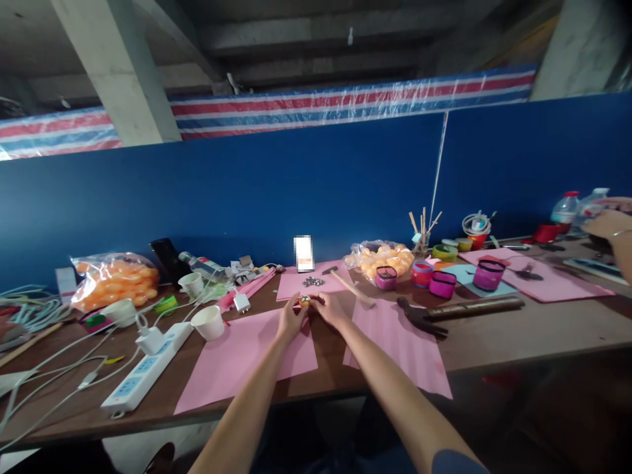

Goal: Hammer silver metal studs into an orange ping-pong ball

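Both my hands are over the middle of the table, between two pink sheets. The fingertips of my left hand [291, 318] pinch a small orange piece with a shiny metallic part [305, 301]; its exact kind is too small to make out. From the other side, the fingers of my right hand [330, 310] close on the same piece. Just beyond them, a pile of small metal parts [312, 282] lies on a pink sheet [286, 284]. A light-handled hammer [353, 288] rests right of the pile. Another hammer [474, 307], dark-headed, lies farther right.
Bags of orange plastic pieces [116, 283] stand left and right of centre. A power strip [148, 368], cables and paper cups [209, 324] occupy the left. Magenta tape rolls [443, 285] and bottles [565, 209] are at right. Another person's hand [609, 225] shows at the right edge.
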The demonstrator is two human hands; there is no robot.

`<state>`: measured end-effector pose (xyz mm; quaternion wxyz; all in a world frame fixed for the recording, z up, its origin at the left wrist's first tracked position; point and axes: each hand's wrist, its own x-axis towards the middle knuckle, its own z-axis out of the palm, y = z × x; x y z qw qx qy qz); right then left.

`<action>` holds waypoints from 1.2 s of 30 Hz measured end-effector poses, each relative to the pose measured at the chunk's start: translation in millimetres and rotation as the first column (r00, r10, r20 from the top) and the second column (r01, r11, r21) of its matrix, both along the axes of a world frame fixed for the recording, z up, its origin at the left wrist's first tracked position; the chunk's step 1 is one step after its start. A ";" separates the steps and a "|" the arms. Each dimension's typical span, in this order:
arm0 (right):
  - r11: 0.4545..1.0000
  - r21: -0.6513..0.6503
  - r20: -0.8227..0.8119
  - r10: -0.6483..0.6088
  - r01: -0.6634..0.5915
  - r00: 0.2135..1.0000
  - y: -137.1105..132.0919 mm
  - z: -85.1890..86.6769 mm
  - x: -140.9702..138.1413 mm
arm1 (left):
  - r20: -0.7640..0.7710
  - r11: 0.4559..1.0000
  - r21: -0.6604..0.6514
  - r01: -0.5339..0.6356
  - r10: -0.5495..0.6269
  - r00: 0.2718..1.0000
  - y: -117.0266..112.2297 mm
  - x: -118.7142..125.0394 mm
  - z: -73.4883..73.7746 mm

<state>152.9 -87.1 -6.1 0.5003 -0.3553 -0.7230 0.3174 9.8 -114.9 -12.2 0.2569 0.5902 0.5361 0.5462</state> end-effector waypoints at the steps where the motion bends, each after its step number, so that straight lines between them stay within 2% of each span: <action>1: 1.000 -0.001 0.006 -0.003 0.003 1.000 0.0 0.1 0.2 | 0.002 1.000 -0.003 0.007 -0.007 1.000 -0.9 0.4 0.3; 9: 0.999 0.020 0.028 -0.031 0.030 0.999 -0.7 1.3 -0.2 | 0.000 0.999 0.002 0.037 -0.037 0.999 -4.5 0.5 4.6; 17: 0.999 0.033 0.029 -0.035 0.034 0.999 -0.6 1.0 -0.4 | -0.022 1.000 0.022 -0.012 0.013 1.000 -2.4 -2.0 3.3; 24: 0.999 0.009 0.043 -0.033 0.033 0.999 -0.8 0.6 -0.6 | 0.045 1.000 -0.006 0.004 -0.004 0.999 -1.1 0.1 0.1; 36: 1.000 0.013 0.046 -0.006 0.006 0.999 -3.4 2.9 1.8 | 0.078 1.000 -0.011 -0.001 0.002 0.997 -2.4 1.8 3.3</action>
